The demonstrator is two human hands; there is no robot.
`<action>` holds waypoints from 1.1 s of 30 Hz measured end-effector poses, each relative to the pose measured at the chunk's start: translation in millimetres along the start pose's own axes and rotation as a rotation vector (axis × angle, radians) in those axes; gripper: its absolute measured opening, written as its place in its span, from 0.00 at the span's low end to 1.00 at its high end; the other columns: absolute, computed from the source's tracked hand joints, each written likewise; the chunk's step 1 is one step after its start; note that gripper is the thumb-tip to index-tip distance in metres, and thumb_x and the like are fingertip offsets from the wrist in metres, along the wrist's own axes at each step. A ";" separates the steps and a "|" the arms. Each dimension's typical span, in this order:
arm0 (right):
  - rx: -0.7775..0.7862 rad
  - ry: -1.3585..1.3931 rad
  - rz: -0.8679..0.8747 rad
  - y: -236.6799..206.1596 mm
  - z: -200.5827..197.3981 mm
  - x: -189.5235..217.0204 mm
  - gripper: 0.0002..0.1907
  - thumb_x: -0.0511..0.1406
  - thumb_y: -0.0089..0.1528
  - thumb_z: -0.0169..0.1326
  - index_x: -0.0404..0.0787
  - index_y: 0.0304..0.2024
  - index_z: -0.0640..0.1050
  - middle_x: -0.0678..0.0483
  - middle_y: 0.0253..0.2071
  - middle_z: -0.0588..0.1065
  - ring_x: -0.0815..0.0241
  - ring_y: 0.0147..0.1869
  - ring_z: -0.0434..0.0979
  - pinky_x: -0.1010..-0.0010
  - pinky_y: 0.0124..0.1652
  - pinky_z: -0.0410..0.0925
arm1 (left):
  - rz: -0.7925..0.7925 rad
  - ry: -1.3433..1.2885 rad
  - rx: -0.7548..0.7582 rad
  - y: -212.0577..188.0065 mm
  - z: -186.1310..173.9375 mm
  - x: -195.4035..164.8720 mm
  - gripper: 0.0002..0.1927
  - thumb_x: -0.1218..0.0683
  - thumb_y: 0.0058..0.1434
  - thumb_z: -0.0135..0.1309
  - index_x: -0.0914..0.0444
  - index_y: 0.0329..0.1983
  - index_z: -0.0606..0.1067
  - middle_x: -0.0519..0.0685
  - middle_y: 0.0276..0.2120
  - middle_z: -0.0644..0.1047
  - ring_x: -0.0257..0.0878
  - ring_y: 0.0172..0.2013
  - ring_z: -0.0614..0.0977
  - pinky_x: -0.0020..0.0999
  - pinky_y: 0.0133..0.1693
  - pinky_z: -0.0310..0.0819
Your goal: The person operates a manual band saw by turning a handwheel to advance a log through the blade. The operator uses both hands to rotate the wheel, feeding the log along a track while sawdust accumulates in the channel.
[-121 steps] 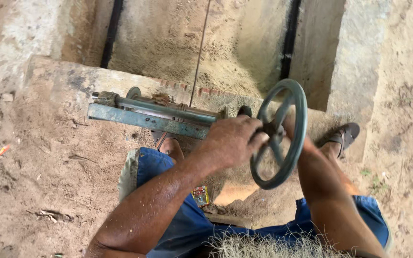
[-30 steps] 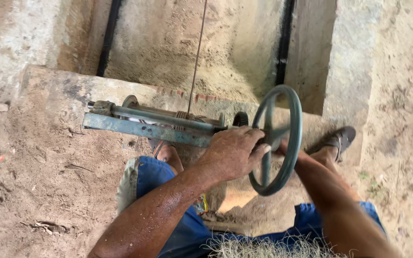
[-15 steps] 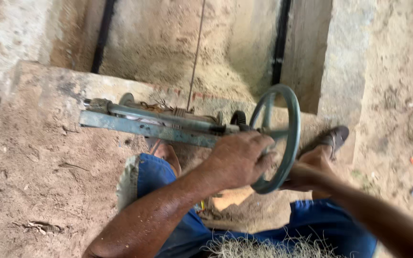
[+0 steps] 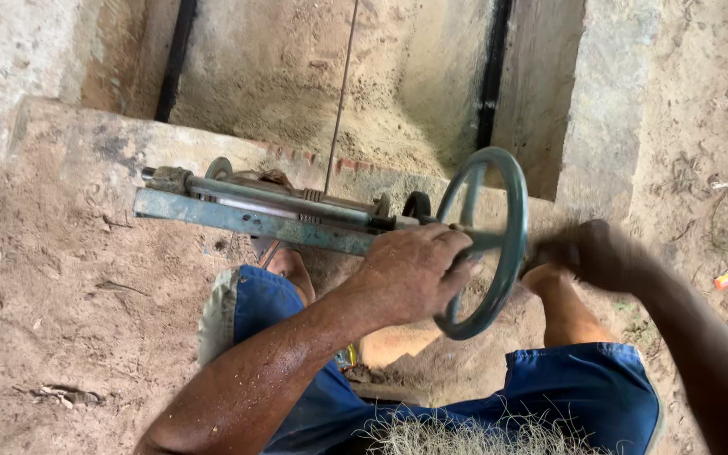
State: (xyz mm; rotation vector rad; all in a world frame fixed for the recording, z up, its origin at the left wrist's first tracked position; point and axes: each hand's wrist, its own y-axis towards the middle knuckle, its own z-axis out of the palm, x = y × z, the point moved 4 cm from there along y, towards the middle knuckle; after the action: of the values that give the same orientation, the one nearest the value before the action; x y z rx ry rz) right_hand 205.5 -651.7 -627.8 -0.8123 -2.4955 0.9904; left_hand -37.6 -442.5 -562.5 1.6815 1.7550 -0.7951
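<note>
Blue shorts (image 4: 583, 396) lie nearest; above them the left hand (image 4: 410, 274) is clenched around the handwheel (image 4: 486, 240) at a spoke near the hub; the right hand (image 4: 591, 253) is blurred just beside the rim, grip indeterminate; the wheel, on a metal bar (image 4: 246, 219) across the concrete ledge (image 4: 69, 139), looks heavy, rigid, best gripped at the rim; beyond, the concrete pit (image 4: 414, 76) holds sand and a thin cable (image 4: 343, 93).

Handwheel (image 4: 499, 240) at right end of winch frame (image 4: 254, 217); concrete pit (image 4: 330, 84) behind; cable (image 4: 343, 93) runs into it
</note>
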 end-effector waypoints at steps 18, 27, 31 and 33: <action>-0.294 -0.099 -0.008 63.8 -23.0 -11.4 0.12 0.41 0.71 0.53 0.53 0.56 0.80 0.49 0.46 0.83 0.49 0.46 0.84 0.58 0.45 0.76 | -0.074 0.028 0.052 18.4 11.0 7.5 0.22 0.41 0.71 0.46 0.61 0.55 0.74 0.49 0.38 0.78 0.40 0.35 0.81 0.43 0.39 0.79; 0.258 0.310 -0.278 76.9 116.1 86.0 0.13 0.43 0.70 0.52 0.52 0.55 0.80 0.51 0.44 0.83 0.52 0.41 0.84 0.59 0.43 0.78 | -0.014 0.041 0.028 24.1 31.4 0.0 0.23 0.40 0.70 0.46 0.62 0.54 0.74 0.52 0.41 0.78 0.41 0.36 0.80 0.42 0.38 0.81; -0.245 0.181 -0.148 146.5 37.7 86.5 0.14 0.44 0.69 0.52 0.52 0.55 0.80 0.51 0.43 0.83 0.53 0.39 0.84 0.60 0.41 0.79 | -0.176 0.074 0.192 34.8 28.8 13.1 0.24 0.39 0.72 0.44 0.61 0.56 0.73 0.50 0.39 0.78 0.40 0.34 0.79 0.41 0.36 0.81; -0.393 0.079 -0.053 150.4 -1.1 53.9 0.14 0.44 0.69 0.52 0.52 0.55 0.80 0.51 0.43 0.83 0.53 0.38 0.84 0.61 0.41 0.79 | -0.152 0.061 0.152 38.8 22.6 11.4 0.23 0.40 0.72 0.44 0.61 0.55 0.74 0.50 0.39 0.78 0.39 0.34 0.79 0.40 0.37 0.80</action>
State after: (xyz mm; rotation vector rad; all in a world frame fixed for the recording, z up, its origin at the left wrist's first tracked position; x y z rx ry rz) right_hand 221.7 -528.4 -728.1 -0.8691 -2.6637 0.4434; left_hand 0.8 -450.9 -587.1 1.7006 1.9250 -0.9760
